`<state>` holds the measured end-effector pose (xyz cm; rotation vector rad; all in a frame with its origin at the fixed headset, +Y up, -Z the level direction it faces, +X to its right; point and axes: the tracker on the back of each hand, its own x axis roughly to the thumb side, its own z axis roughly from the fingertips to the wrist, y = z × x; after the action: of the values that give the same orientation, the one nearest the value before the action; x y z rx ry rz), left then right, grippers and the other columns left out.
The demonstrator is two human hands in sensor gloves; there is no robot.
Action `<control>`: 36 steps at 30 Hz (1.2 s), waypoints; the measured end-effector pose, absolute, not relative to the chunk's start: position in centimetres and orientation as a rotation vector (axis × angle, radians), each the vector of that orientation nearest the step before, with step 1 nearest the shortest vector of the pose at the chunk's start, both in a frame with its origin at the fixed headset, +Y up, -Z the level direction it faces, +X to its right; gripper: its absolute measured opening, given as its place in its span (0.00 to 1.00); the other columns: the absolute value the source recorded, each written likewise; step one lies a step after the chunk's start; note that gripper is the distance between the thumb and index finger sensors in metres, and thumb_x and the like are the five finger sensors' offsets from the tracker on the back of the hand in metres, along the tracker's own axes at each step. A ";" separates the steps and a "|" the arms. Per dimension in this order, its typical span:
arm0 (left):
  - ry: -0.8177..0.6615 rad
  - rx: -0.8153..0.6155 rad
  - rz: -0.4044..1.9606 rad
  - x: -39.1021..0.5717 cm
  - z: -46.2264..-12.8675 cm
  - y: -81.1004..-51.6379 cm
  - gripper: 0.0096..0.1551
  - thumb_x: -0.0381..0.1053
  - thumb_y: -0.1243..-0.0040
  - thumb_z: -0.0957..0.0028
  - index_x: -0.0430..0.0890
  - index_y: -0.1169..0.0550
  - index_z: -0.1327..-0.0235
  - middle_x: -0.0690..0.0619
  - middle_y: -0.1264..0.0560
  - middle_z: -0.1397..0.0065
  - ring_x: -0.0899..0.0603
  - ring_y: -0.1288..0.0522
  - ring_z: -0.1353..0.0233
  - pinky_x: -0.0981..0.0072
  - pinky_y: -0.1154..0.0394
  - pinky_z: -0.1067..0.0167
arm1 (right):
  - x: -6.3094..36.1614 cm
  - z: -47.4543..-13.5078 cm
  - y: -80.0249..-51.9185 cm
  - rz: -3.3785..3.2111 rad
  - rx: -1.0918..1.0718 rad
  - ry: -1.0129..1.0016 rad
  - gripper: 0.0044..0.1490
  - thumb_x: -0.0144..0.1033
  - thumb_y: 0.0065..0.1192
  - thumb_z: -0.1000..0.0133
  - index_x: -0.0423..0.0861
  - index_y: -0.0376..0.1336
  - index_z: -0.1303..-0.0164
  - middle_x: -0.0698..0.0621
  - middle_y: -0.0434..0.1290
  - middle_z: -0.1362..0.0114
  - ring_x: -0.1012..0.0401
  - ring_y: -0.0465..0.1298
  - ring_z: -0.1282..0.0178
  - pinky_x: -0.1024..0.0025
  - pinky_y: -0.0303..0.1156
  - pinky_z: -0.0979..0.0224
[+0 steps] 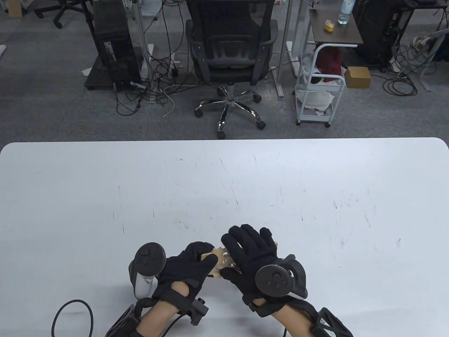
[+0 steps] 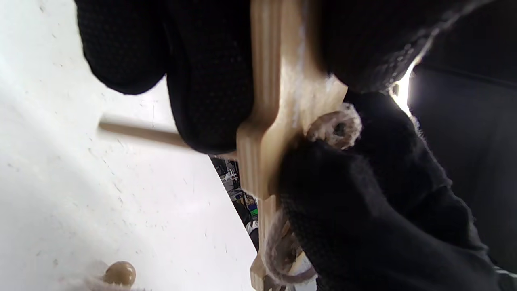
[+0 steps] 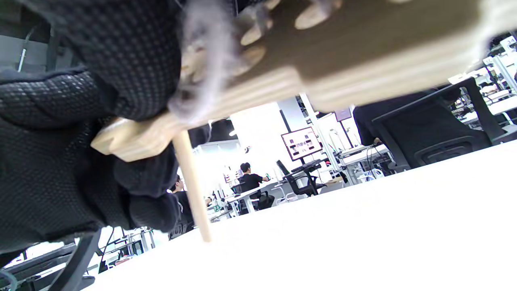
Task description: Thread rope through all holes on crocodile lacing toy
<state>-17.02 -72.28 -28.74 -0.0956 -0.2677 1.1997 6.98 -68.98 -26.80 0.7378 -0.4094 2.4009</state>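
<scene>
The wooden crocodile toy [image 1: 220, 259] is held just above the table's near edge, mostly hidden by both gloves. My left hand [image 1: 207, 258] grips its left end, fingers over the top and thumb on the edge. My right hand [image 1: 245, 245] lies spread over its right part with the thumb underneath. In the left wrist view the toy [image 2: 274, 101] shows edge-on, with beige rope [image 2: 335, 127] looped through holes. A thin wooden needle stick [image 3: 194, 190] hangs from the toy's underside [image 3: 363, 52], its tip on the table. A small brown bead [image 2: 120, 273] lies on the table.
The white table [image 1: 224, 189] stretches away beyond the hands. A black cable loop [image 1: 72, 316] lies at the near left edge. An office chair [image 1: 229, 52] and a white trolley [image 1: 319, 84] stand on the floor past the far edge.
</scene>
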 end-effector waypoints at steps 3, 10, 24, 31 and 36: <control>-0.273 -0.096 1.201 -17.1 -28.8 -72.2 0.29 0.62 0.31 0.58 0.52 0.23 0.46 0.57 0.15 0.46 0.48 0.10 0.56 0.53 0.18 0.47 | 7.1 -27.0 -69.1 2.379 0.713 -0.382 0.53 0.45 0.77 0.53 0.46 0.52 0.21 0.44 0.49 0.14 0.41 0.44 0.17 0.30 0.33 0.25; -0.243 -0.092 1.209 -17.2 -28.8 -72.4 0.29 0.62 0.31 0.58 0.52 0.23 0.46 0.57 0.15 0.46 0.49 0.10 0.56 0.54 0.18 0.48 | 7.1 -26.9 -69.0 2.375 0.717 -0.403 0.52 0.45 0.77 0.52 0.46 0.53 0.22 0.43 0.51 0.14 0.41 0.45 0.17 0.30 0.33 0.25; -0.179 -0.061 1.244 -19.0 -29.6 -72.3 0.29 0.63 0.31 0.58 0.52 0.23 0.46 0.58 0.15 0.46 0.49 0.10 0.55 0.54 0.18 0.47 | 8.4 -27.1 -68.1 2.268 0.641 -0.460 0.48 0.45 0.76 0.51 0.46 0.57 0.23 0.43 0.55 0.16 0.41 0.48 0.18 0.30 0.35 0.25; -0.133 -0.017 1.281 -20.4 -30.1 -71.8 0.29 0.63 0.31 0.58 0.52 0.23 0.46 0.57 0.15 0.46 0.49 0.10 0.55 0.54 0.18 0.47 | 9.0 -27.3 -67.8 2.205 0.594 -0.459 0.44 0.45 0.75 0.51 0.46 0.59 0.25 0.43 0.61 0.20 0.41 0.55 0.21 0.32 0.40 0.24; -0.098 0.014 1.315 -21.5 -30.4 -71.6 0.29 0.63 0.31 0.57 0.52 0.23 0.46 0.57 0.15 0.46 0.49 0.10 0.55 0.54 0.18 0.47 | 9.3 -27.5 -67.9 2.175 0.571 -0.448 0.41 0.46 0.75 0.50 0.47 0.62 0.28 0.44 0.67 0.26 0.42 0.63 0.28 0.35 0.46 0.25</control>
<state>-21.51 -71.59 -30.36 0.0136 -0.0977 1.3145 9.31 -67.94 -27.54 0.5710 -0.4482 2.1746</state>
